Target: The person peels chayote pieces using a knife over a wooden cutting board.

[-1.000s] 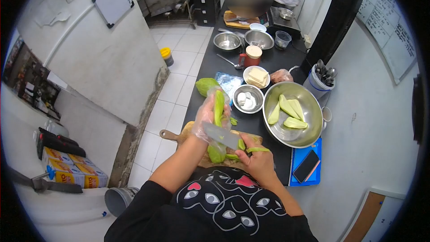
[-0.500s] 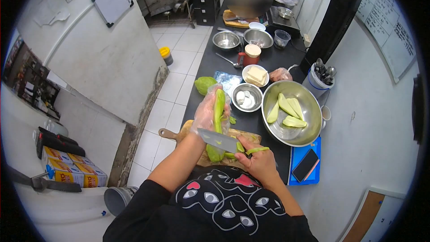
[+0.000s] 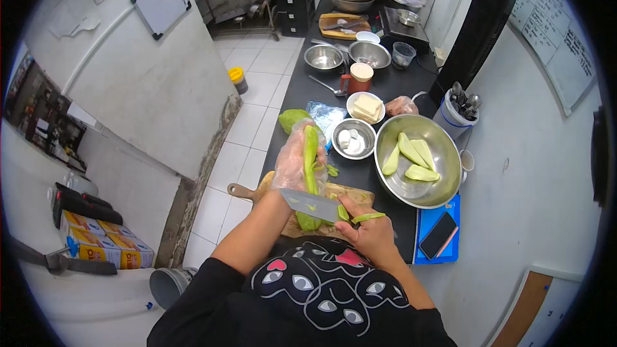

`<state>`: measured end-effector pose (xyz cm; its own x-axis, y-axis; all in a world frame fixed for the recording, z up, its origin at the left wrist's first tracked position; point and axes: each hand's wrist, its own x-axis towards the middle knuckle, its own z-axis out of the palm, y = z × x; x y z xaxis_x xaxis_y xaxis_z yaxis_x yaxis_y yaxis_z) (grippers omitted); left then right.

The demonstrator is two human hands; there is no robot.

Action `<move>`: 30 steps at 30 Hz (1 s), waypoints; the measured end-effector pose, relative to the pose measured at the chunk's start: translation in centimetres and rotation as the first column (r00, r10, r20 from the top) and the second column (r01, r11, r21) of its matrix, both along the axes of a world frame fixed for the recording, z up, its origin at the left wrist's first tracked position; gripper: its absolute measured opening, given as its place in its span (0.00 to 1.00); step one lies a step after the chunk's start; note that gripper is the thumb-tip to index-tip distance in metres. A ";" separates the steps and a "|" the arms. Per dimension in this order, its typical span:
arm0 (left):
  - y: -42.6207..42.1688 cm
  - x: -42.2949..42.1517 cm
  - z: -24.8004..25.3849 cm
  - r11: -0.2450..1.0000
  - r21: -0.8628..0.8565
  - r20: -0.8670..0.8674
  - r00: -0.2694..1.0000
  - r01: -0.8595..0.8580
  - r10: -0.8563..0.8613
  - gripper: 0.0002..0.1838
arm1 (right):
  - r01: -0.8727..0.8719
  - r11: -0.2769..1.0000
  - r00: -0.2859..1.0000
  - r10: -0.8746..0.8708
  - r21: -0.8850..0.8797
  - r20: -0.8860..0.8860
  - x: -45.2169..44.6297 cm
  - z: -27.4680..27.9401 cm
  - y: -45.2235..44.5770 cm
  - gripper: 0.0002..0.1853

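Wrapping a crinkled, clear plastic glove, the left hand has its grip closed on a long, smooth green piece above the near part of the desk. The bare right hand grips a knife, its broad, flat metal blade flecked with green and pointing left; a thin green strip lies across its fingers

Below is a wooden board with a rounded handle. A wide, shiny steel bowl stands to the right, holding pale green wedges; farther off are a small steel bowl with white lumps and a white dish of pale blocks

The right hand hides the knife handle, the blade partly covers green matter on the board, and the glove blurs the left fingers
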<state>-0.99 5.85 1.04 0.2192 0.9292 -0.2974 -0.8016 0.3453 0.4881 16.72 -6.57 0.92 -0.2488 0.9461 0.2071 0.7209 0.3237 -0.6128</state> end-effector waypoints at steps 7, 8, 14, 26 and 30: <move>-1.0 0.0 0.0 0.999 0.040 -0.085 0.996 -0.006 0.009 0.18 | -0.013 0.997 0.998 0.018 0.082 -0.062 -0.8 0.4 0.3 0.28; -1.6 0.9 -0.3 0.995 0.099 -0.156 0.988 0.001 0.015 0.18 | -0.015 0.996 0.998 0.020 0.087 -0.056 -1.0 0.7 0.5 0.28; -2.0 1.4 0.6 0.984 0.173 -0.221 0.975 0.039 0.001 0.19 | -0.019 0.999 0.996 0.021 0.028 -0.084 -0.8 1.0 0.7 0.28; -2.7 1.8 0.7 0.976 0.213 -0.205 0.979 0.032 0.013 0.18 | -0.006 0.999 0.989 0.013 0.048 -0.148 -1.1 0.7 1.0 0.27; -2.7 1.7 0.4 0.937 0.346 -0.181 0.983 0.051 0.013 0.18 | -0.016 0.998 0.983 0.027 0.063 -0.180 -1.2 0.8 1.1 0.27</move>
<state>0.67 3.13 1.41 0.2114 0.9774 0.0080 -0.6858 0.1425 0.7137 15.56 -5.49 1.69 -0.2227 0.9252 0.3074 0.5926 0.3788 -0.7108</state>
